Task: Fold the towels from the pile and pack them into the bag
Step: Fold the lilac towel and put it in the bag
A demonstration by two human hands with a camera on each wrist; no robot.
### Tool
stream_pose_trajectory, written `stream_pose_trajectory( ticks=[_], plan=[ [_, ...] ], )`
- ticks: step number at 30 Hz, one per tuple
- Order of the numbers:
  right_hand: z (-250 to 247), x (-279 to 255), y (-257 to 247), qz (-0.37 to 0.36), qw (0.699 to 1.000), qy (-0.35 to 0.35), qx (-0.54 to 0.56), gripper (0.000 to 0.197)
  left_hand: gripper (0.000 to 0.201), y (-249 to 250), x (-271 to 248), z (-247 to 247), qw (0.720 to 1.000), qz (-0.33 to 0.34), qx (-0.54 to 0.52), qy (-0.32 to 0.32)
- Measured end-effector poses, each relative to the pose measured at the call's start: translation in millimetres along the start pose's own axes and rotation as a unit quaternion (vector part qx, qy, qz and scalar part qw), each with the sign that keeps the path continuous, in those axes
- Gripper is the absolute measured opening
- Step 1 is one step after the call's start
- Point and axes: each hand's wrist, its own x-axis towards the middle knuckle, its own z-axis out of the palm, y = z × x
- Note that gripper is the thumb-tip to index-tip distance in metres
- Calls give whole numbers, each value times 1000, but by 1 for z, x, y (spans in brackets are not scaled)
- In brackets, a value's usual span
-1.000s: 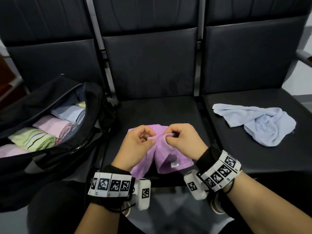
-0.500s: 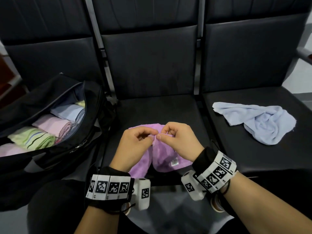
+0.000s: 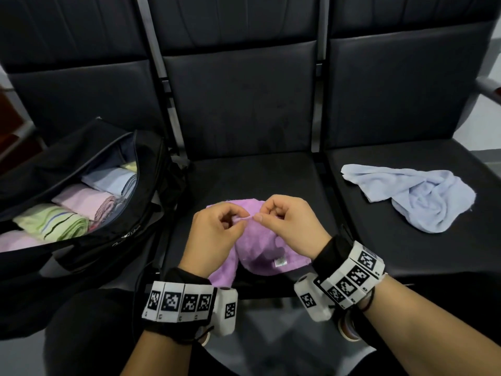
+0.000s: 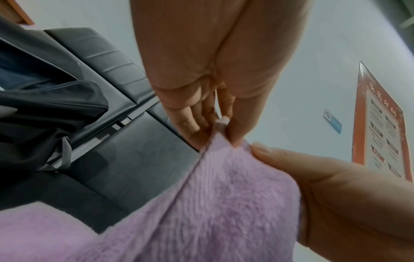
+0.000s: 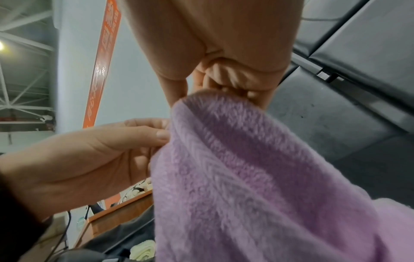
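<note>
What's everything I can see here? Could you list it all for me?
Purple towel: one, on the middle seat, an edge lifted and pinched by both hands.
Blue towel: one, pale blue, crumpled on the right seat.
Bag: one, black, open, on the left seat.
Folded towels: several in the bag: green striped, pink, pale blue, a yellow one at the back.
Seats: three, black, in a row.
Sign: one, orange-framed, on the wall.
Wrist bands: two, black with black-and-white marker squares.
Left hand: pinches the purple towel's edge.
Right hand: pinches the same edge beside it.
</note>
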Motion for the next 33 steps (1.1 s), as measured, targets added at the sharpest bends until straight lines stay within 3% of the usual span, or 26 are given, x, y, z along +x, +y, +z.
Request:
stream_pose_trajectory(
  ticks=[3,5,9,12,15,17,21,24,27,33],
  plan=[
    [-14,2,8,-42,991,-82,-93,20,31,3,3,-12,996,71,14,42],
    [-23,4,16,-63,967,-143,-199,28,38,6,7,-23,991,102,13,82],
    [-33,8,34,-67,885,-217,-407,43,33,17,18,-45,977,139,24,159],
    [-37,8,43,-72,807,-247,-531,35,20,23,24,-64,965,135,24,224],
    [-47,6,52,-77,773,-256,-575,29,18,25,29,-87,953,126,16,276],
    [-56,6,53,-98,789,-227,-563,31,21,24,32,-101,946,131,21,294],
    [-82,16,33,-178,840,-101,-502,21,21,19,39,-122,934,122,50,332],
    [-99,26,9,-205,905,-17,-373,15,23,18,46,-132,927,107,51,357],
    [-113,32,-15,-180,951,54,-245,7,23,19,53,-139,921,95,52,375],
    [-126,42,-51,-173,965,128,-147,10,22,21,64,-142,918,75,30,387]
  ],
)
